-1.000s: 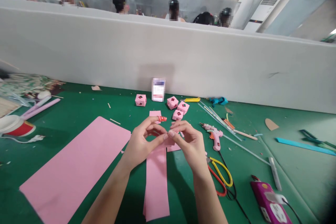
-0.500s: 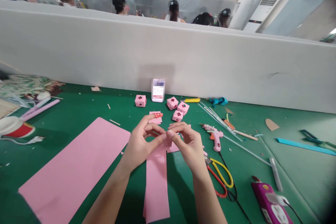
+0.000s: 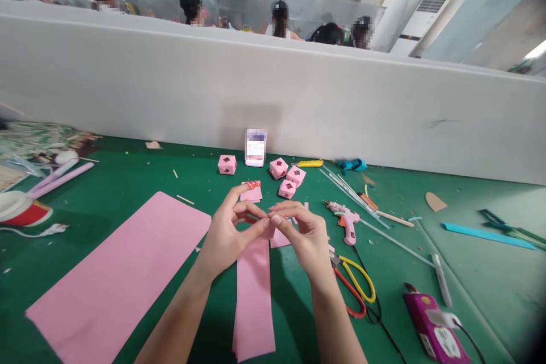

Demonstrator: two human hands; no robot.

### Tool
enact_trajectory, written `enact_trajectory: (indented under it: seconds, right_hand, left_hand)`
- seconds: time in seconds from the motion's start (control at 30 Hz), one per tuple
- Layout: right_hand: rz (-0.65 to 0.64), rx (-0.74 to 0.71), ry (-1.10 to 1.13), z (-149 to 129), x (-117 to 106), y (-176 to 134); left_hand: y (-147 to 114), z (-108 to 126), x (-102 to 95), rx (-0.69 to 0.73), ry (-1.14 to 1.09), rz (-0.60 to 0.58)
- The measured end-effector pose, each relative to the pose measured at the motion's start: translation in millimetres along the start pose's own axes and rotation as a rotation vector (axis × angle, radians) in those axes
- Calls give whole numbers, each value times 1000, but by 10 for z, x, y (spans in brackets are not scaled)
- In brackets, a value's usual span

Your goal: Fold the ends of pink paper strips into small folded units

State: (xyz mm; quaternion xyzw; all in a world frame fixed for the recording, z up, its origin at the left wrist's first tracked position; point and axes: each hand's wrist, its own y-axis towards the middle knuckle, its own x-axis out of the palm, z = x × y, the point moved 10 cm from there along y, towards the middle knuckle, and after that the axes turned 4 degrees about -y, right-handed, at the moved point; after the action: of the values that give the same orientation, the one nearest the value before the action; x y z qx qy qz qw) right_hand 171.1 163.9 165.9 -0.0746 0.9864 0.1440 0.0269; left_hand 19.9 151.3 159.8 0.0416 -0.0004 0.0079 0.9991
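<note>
My left hand (image 3: 230, 233) and my right hand (image 3: 307, 239) meet over the middle of the table. Thumbs and forefingers of both are pinched together on a small piece of pink paper (image 3: 268, 232), mostly hidden by the fingers. A red patterned wrap covers one left fingertip. Beneath the hands lie long pink paper strips (image 3: 255, 307), stacked. More cut pink paper (image 3: 280, 239) shows by my right hand, and small pink squares (image 3: 251, 193) lie beyond my left. Farther back sit several folded pink paper cubes (image 3: 278, 169) with diamond-shaped holes.
A large pink sheet (image 3: 123, 273) covers the left. On the right are a pink glue gun (image 3: 350, 224), scissors (image 3: 360, 281) with red and yellow handles, and a purple power box (image 3: 435, 324). A phone (image 3: 256, 148) leans on the white partition (image 3: 170, 79); a paper cup (image 3: 25, 207) stands left.
The camera view has shifted slightly, so the table things appear a little farther left. Both hands keep their pinch, with the right fingers slightly repositioned against the left.
</note>
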Motion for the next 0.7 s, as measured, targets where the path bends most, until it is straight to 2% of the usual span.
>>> enact_trajectory:
  seconds: [0.2,0.33,0.57,0.7]
  right_hand:
    - [-11,21,-14,22,20,-5]
    - [-18,37,7,36,39,-7]
    - [-54,79,-36,113,60,28]
    - [27,58,-97,-29,8,-41]
  left_hand:
    - [-3,6,20,21,1,-20]
    - [3,-4,-16,27,-10,11]
    - [25,-73,-37,-11,-28,8]
    - [37,-82,-69,-24,-66,51]
